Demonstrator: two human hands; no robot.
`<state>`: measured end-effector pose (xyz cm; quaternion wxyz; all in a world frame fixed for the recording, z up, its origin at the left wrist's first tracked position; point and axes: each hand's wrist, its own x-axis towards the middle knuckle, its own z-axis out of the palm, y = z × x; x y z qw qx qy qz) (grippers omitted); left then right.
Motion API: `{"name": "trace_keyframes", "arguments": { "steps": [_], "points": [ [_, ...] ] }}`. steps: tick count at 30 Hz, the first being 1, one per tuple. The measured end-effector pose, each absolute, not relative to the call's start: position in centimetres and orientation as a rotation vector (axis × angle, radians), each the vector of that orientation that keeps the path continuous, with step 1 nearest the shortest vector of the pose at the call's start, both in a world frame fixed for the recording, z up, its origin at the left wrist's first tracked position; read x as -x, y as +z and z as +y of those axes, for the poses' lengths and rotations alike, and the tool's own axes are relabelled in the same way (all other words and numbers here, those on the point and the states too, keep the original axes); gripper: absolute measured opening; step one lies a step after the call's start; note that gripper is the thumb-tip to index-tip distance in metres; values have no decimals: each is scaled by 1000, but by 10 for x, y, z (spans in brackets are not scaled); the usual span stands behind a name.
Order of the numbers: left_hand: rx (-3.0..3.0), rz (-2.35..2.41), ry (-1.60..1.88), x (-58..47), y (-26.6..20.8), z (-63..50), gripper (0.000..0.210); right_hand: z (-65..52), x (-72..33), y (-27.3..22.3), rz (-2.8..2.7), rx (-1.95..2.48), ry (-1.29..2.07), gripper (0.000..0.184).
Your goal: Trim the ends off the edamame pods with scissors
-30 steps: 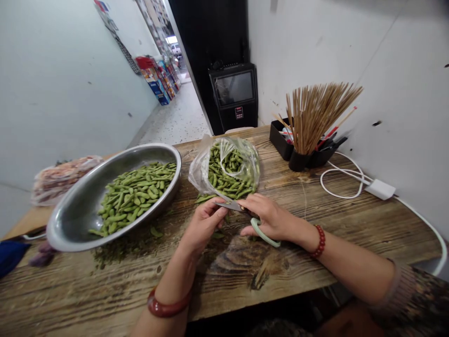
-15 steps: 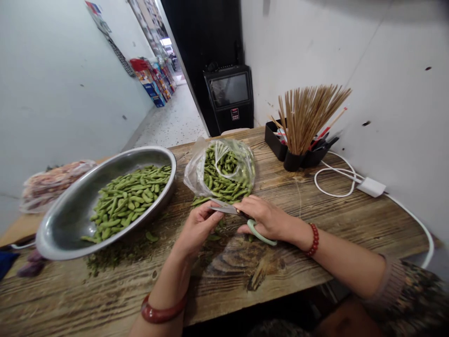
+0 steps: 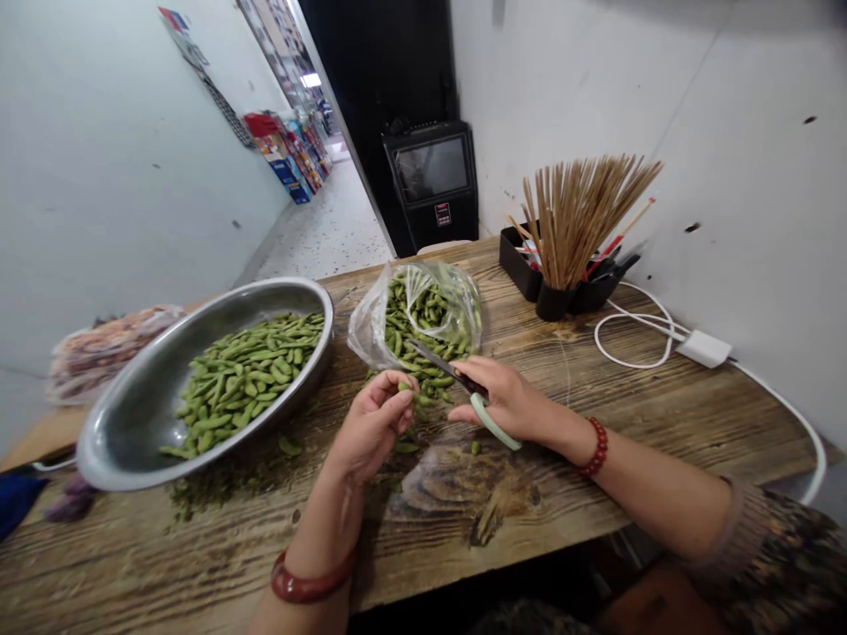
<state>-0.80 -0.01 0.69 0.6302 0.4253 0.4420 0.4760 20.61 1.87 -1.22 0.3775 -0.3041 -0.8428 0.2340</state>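
Note:
Between thumb and fingers, my left hand (image 3: 378,422) pinches a green edamame pod (image 3: 405,388). My right hand (image 3: 506,401) is wrapped round a pair of scissors (image 3: 477,397) with pale green handles, the blades pointing up and left over the pods. Beyond both hands lies a clear plastic bag (image 3: 368,319), its mouth spilling edamame pods (image 3: 423,348) onto the wooden table (image 3: 569,520). To the left, a large oval metal basin (image 3: 125,445) holds a heap of edamame pods (image 3: 248,379).
Small green trimmings (image 3: 205,489) lie below the basin. A bag of pinkish food (image 3: 109,344) sits behind it. At the back right stands a black holder (image 3: 554,304) with wooden skewers (image 3: 582,220). A white adapter (image 3: 705,349) and cable rest along the wall side.
The scissors have moved away from my left fingers, and their blades now tilt further upward. A pod now shows in my left hand, which has shifted slightly left.

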Motion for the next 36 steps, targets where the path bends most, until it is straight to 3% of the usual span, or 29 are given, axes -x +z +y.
{"name": "trace_keyframes", "arguments": {
  "steps": [6,18,27,36],
  "points": [
    [-757,929,1289,9,11,3,21,17,-206,-15,-2187,723,581,62],
    [-773,872,1242,5,6,0,19,14,-206,-11,-2242,750,582,60],
    [-816,887,1231,6,4,0,17,11,-205,-8,-2260,753,602,45],
    [-809,945,1262,8,5,2,21,9,-203,-12,-2318,720,592,42]
  ]
}}
